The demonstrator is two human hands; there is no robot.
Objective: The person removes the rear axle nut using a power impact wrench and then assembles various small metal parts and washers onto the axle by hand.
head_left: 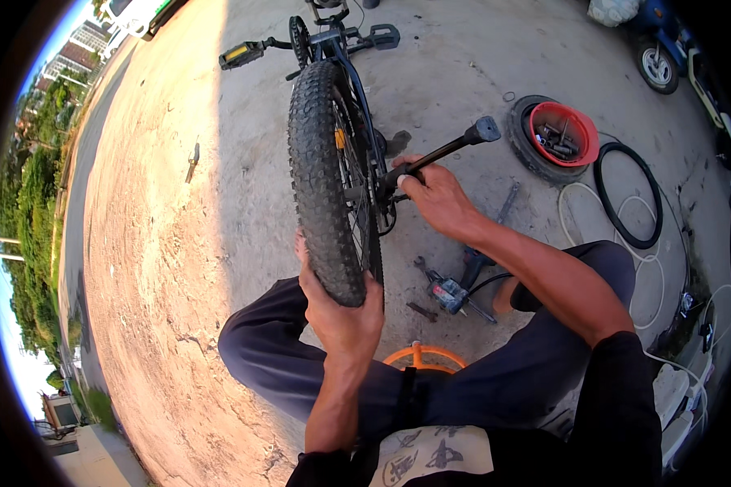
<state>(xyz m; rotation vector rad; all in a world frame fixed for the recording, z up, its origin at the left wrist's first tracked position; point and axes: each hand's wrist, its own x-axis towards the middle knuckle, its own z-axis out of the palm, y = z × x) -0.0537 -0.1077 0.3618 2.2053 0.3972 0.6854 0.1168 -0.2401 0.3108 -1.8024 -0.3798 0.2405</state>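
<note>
A bicycle with a fat knobbly tyre (321, 162) stands upright before me, a pedal (242, 55) at the top. My left hand (337, 321) grips the tyre's near end, fingers around both sides. My right hand (439, 199) is closed on a black bar (455, 146) at the wheel hub, its far end sticking out to the right. Below that hand lie a power tool (451, 288) and a long metal wrench (508, 203). An orange ring-shaped seat or stand (416, 357) shows between my legs.
At the right, a red tub of metal parts (583, 144) sits on a tyre (524, 162), beside a black inner tube (650, 235) and pale hoses (568, 223). A blue scooter (656, 61) stands upper right. A small tool (192, 162) lies on the sunlit ground left.
</note>
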